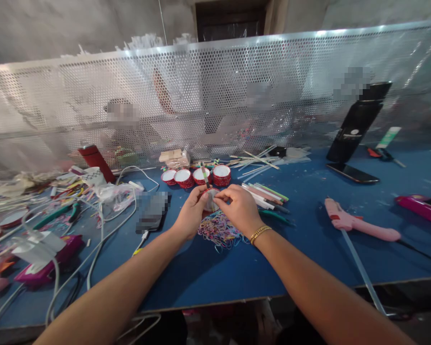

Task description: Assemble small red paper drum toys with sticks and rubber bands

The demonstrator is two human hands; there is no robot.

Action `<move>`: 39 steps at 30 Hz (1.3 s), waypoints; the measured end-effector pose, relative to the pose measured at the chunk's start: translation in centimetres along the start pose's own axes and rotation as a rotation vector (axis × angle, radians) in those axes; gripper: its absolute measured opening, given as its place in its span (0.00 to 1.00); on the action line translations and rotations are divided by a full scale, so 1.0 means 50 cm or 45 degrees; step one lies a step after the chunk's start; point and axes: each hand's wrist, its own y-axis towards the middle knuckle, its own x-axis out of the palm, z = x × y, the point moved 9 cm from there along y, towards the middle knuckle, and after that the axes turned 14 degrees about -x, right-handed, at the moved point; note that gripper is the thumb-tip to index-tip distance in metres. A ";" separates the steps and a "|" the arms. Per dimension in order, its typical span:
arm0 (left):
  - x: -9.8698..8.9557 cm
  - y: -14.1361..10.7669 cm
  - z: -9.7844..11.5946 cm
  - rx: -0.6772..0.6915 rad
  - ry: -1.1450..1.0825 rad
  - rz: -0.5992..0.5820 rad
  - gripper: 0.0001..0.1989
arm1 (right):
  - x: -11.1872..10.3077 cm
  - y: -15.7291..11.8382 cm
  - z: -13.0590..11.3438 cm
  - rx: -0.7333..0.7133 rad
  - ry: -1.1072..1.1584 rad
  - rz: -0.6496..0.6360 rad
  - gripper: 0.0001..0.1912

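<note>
Near the middle of the blue table, my left hand [193, 211] is closed on the left edge of a small round red-rimmed disc [210, 201]. A thin stick [204, 175] rises above the disc. My right hand [238, 203] has its fingertips pinched together at the disc's right side; whatever is between them is too small to name. Below the disc lies a pile of multicoloured strings [221, 231]. Behind my hands stand several stacks of red-rimmed white discs [221, 175].
A perforated metal screen [215, 91] runs along the back. Cables, a phone [153, 211] and a red bottle [96, 163] are left. At right are pens [262, 195], a pink glue gun [359, 224] and a phone on a stand [355, 127].
</note>
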 end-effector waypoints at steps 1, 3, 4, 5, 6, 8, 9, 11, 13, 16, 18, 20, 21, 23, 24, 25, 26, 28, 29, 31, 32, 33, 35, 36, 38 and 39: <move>0.001 0.000 0.000 -0.003 0.001 -0.005 0.17 | 0.001 0.000 0.002 0.011 0.016 0.001 0.01; 0.001 0.000 -0.001 -0.008 0.018 -0.003 0.18 | 0.003 -0.001 0.008 0.046 0.063 0.008 0.01; 0.001 0.001 -0.002 -0.013 0.037 0.003 0.18 | 0.006 -0.002 0.012 0.075 0.098 0.009 0.02; 0.000 0.002 -0.003 -0.013 0.059 0.011 0.19 | 0.010 -0.003 0.018 0.111 0.143 0.004 0.03; 0.000 0.003 -0.003 -0.010 0.080 0.021 0.19 | 0.016 -0.005 0.024 0.153 0.196 -0.005 0.04; -0.002 0.005 -0.003 0.009 0.115 0.040 0.18 | 0.028 -0.010 0.035 0.240 0.312 -0.026 0.05; -0.003 0.006 -0.002 0.021 0.129 0.049 0.17 | 0.034 -0.013 0.039 0.275 0.368 -0.032 0.05; -0.006 0.007 0.000 0.041 0.163 0.065 0.16 | 0.042 -0.016 0.044 0.317 0.453 -0.032 0.06; -0.009 0.008 0.002 0.059 0.206 0.080 0.15 | 0.049 -0.018 0.047 0.338 0.506 -0.036 0.08; -0.013 0.009 0.007 0.106 0.290 0.100 0.14 | 0.057 -0.021 0.052 0.371 0.570 -0.048 0.09; -0.015 0.009 0.012 0.146 0.351 0.116 0.15 | 0.058 -0.022 0.054 0.381 0.599 -0.052 0.10; -0.015 0.010 0.015 0.182 0.408 0.120 0.15 | 0.056 -0.022 0.053 0.369 0.584 -0.064 0.09; -0.014 0.011 0.017 0.202 0.439 0.120 0.16 | 0.055 -0.021 0.051 0.357 0.563 -0.078 0.09; -0.012 0.012 0.021 0.245 0.505 0.122 0.15 | 0.054 -0.020 0.048 0.336 0.522 -0.113 0.08; -0.012 0.012 0.023 0.269 0.540 0.129 0.15 | 0.054 -0.019 0.047 0.330 0.510 -0.125 0.08; -0.012 0.012 0.025 0.293 0.578 0.139 0.15 | 0.054 -0.019 0.047 0.329 0.502 -0.130 0.08; -0.012 0.011 0.028 0.316 0.619 0.154 0.14 | 0.053 -0.019 0.047 0.333 0.496 -0.126 0.08; -0.012 0.008 0.032 0.361 0.727 0.194 0.15 | 0.052 -0.021 0.051 0.355 0.496 -0.102 0.08; -0.011 0.004 0.035 0.385 0.798 0.224 0.16 | 0.052 -0.022 0.054 0.371 0.511 -0.088 0.08; -0.011 -0.004 0.041 0.432 0.942 0.298 0.18 | 0.055 -0.024 0.057 0.398 0.586 -0.059 0.07; -0.011 -0.009 0.044 0.448 1.000 0.335 0.18 | 0.057 -0.025 0.057 0.406 0.641 -0.043 0.06; -0.012 -0.013 0.047 0.456 1.044 0.369 0.18 | 0.059 -0.025 0.056 0.410 0.698 -0.030 0.06; -0.015 -0.018 0.051 0.449 1.099 0.422 0.16 | 0.060 -0.023 0.053 0.407 0.781 -0.009 0.05; -0.018 -0.019 0.052 0.437 1.124 0.442 0.14 | 0.059 -0.022 0.050 0.402 0.800 -0.003 0.06; -0.024 -0.018 0.052 0.409 1.177 0.485 0.11 | 0.058 -0.020 0.046 0.405 0.835 0.004 0.06; -0.027 -0.017 0.052 0.397 1.198 0.502 0.10 | 0.060 -0.020 0.045 0.421 0.862 0.000 0.06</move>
